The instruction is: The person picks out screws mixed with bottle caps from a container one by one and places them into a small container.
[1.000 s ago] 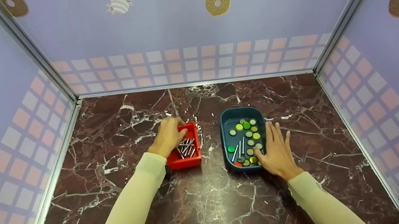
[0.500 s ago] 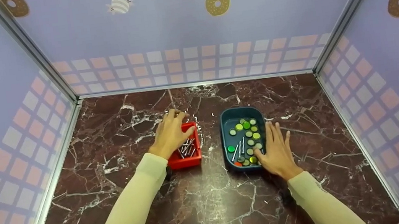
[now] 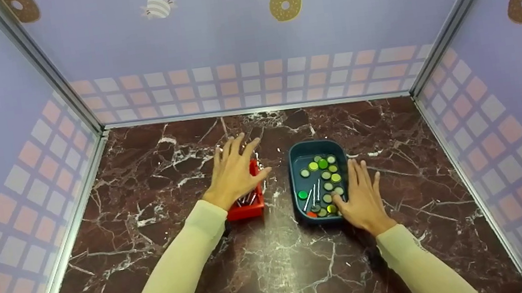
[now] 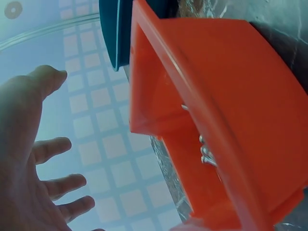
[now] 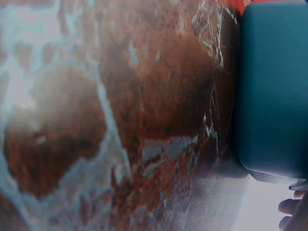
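My left hand [image 3: 232, 176] is over the red bin [image 3: 247, 212], its fingers spread and nothing in them. In the left wrist view the palm [image 4: 19, 159] faces the bin from the side, apart from its rim. Silver nail-like pieces [image 3: 248, 199] lie inside, partly hidden under the hand. My right hand [image 3: 364, 206] rests along the right side of the dark blue box [image 3: 300, 159], straight fingers outside and thumb over the rim. Inside are several green, yellow and grey discs [image 3: 335, 177], an orange one [image 3: 311, 215] and a few slim silver rods [image 3: 318, 190].
Both containers stand side by side on a dark red marbled tabletop [image 3: 277, 270], with a narrow gap between them. Lilac walls [image 3: 225, 30] with metal edging enclose the back and both sides.
My left hand has risen from inside the red bin and moved slightly right, its fingers spreading out. The right hand and the blue box have stayed put.
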`<state>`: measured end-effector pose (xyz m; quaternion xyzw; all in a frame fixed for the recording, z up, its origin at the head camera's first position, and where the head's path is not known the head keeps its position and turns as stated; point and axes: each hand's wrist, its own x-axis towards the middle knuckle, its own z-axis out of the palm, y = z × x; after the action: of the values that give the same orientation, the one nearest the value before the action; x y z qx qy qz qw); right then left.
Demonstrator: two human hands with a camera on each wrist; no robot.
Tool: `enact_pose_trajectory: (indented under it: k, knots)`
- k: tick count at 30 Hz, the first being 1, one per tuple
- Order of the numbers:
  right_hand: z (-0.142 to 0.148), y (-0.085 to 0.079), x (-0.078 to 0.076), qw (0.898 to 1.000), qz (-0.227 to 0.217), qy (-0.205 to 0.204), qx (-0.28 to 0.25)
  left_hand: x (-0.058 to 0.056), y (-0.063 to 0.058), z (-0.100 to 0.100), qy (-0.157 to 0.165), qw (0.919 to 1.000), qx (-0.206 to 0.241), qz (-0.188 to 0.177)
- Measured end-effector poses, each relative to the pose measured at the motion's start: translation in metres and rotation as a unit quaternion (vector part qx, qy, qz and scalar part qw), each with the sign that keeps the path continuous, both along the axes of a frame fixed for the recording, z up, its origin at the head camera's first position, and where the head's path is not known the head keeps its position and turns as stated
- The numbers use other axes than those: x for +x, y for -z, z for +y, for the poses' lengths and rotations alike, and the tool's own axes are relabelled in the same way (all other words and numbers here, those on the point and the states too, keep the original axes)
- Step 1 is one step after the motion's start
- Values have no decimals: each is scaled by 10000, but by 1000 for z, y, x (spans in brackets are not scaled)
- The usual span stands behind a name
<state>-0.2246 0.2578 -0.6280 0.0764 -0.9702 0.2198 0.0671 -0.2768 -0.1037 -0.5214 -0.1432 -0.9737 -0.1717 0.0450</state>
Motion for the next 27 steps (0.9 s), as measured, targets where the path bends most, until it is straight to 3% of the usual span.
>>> enact_pose_trajectory:
  k: [12, 27]
  knots:
    - [-1, 0, -2, 10000, 56, -12, -36, 5, -4, 29, 305, 9987, -371, -176]
    - [0, 1, -1, 10000, 26, 5, -55, 7, 4, 68, 622, 9953, -679, -312]
